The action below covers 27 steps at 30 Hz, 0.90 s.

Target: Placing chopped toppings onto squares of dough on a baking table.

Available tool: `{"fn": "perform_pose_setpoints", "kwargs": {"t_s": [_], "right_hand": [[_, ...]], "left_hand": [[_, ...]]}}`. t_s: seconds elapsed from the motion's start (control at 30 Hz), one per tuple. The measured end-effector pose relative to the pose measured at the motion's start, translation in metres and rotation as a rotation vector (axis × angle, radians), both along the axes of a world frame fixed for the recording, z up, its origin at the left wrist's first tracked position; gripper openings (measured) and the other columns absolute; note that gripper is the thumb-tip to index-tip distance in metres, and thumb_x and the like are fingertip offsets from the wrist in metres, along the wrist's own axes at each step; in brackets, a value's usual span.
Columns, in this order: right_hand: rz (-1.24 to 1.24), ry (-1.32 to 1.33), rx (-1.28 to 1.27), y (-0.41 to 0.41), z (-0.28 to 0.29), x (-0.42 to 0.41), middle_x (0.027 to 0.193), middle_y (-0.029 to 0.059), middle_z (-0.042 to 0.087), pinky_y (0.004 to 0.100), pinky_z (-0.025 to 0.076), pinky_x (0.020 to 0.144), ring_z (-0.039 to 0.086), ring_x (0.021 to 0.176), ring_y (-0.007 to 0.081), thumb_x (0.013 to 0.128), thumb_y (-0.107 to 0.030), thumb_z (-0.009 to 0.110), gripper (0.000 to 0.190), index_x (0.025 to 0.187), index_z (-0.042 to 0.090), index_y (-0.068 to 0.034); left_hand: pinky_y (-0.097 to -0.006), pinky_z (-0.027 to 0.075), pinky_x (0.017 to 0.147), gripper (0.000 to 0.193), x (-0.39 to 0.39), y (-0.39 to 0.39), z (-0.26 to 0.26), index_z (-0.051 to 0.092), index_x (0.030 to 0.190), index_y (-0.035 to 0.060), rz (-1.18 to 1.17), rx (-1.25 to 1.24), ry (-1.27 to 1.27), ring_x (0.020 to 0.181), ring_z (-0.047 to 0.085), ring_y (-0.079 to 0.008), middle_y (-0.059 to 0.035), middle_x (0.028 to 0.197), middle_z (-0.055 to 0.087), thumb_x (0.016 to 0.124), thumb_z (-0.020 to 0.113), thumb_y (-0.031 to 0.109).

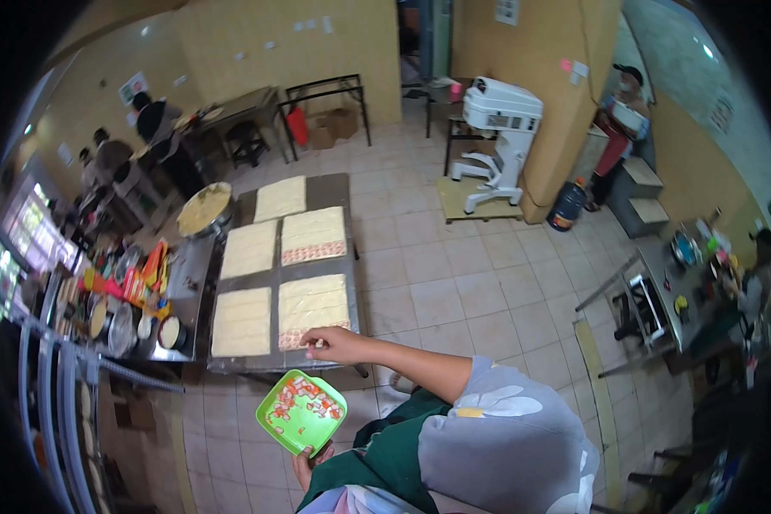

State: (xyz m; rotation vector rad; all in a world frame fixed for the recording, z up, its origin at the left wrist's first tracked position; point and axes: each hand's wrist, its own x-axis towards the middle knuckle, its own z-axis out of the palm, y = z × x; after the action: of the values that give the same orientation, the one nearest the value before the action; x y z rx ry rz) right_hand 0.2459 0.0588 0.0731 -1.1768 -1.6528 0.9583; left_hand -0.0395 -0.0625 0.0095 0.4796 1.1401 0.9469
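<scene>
My left hand point(306, 465) grips the near rim of a lime-green plastic tray point(301, 429). Chopped orange-and-white pieces point(285, 397), perhaps sausage or crab stick, lie in it, mostly towards its far side. My right hand point(337, 344) is over the front edge of the near right dough sheet point(313, 299), with a small pale piece apparently pinched at its fingertips. Rows of such pieces line that edge, partly hidden by the hand. Another dough sheet point(313, 226) behind it also has pieces along its near edge. Plain sheets point(241, 321) lie on the left and far end of the table.
The dark worktable point(274, 363) stands before me. A bowl of cream-coloured mixture point(204, 209) and a cluttered side table point(191, 321) are left. Metal rack rails point(58, 411) stand at lower left. A white mixer point(501, 135), a water bottle point(567, 205) and several people are farther off.
</scene>
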Motion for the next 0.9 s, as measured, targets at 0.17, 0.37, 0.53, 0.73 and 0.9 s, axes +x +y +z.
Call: {"fn": "perform_pose_setpoints", "kwargs": {"t_s": [0.17,0.37,0.53,0.73,0.9], "right_hand": [[-0.095,0.009,-0.111,-0.056,0.023,0.070,0.092,0.0121,0.064,0.0318,0.049,0.073,0.062,0.081,0.0201,0.083,-0.020,0.065,0.032,0.109,0.060,-0.002],[-0.331,0.012,-0.025,-0.099,0.022,0.147,0.093,0.0108,0.062,0.0318,0.050,0.068,0.061,0.073,0.0190,0.081,-0.018,0.065,0.033,0.110,0.059,-0.003],[-0.379,-0.118,-0.052,-0.165,0.022,0.246,0.100,0.0078,0.059,0.0303,0.049,0.067,0.058,0.072,0.0156,0.084,-0.020,0.064,0.034,0.113,0.058,-0.005],[-0.691,-0.032,-0.041,-0.268,0.009,0.399,0.100,0.0082,0.060,0.0300,0.049,0.065,0.057,0.070,0.0150,0.082,-0.016,0.065,0.031,0.111,0.060,-0.005],[-0.877,-0.037,0.011,-0.335,0.023,0.500,0.096,0.0072,0.061,0.0284,0.049,0.064,0.055,0.067,0.0141,0.080,-0.014,0.066,0.031,0.109,0.060,-0.005]], "left_hand": [[-0.0367,0.056,0.070,0.045,0.039,0.033,0.013,0.042,0.124,0.0041,-0.179,0.108,-0.001,0.090,0.064,-0.0328,-0.0169,0.107,0.059,0.083,0.055,0.018],[-0.0369,0.056,0.071,0.038,0.116,0.046,0.023,0.047,0.114,0.0027,-0.207,0.117,-0.085,0.091,0.064,-0.0326,-0.0146,0.105,0.062,0.083,0.057,0.022],[-0.0377,0.054,0.077,0.043,0.211,0.030,0.009,0.047,0.117,0.0035,-0.296,0.046,-0.084,0.093,0.064,-0.0287,-0.0149,0.107,0.062,0.084,0.056,0.029],[-0.0343,0.051,0.080,0.048,0.364,0.009,-0.021,0.047,0.123,0.0049,-0.506,-0.056,-0.155,0.100,0.062,-0.0265,-0.0122,0.110,0.061,0.086,0.055,0.034],[-0.0334,0.049,0.083,0.043,0.506,-0.017,0.018,0.045,0.121,0.0055,-0.639,-0.024,-0.118,0.101,0.060,-0.0258,-0.0103,0.112,0.058,0.088,0.051,0.033]]}}
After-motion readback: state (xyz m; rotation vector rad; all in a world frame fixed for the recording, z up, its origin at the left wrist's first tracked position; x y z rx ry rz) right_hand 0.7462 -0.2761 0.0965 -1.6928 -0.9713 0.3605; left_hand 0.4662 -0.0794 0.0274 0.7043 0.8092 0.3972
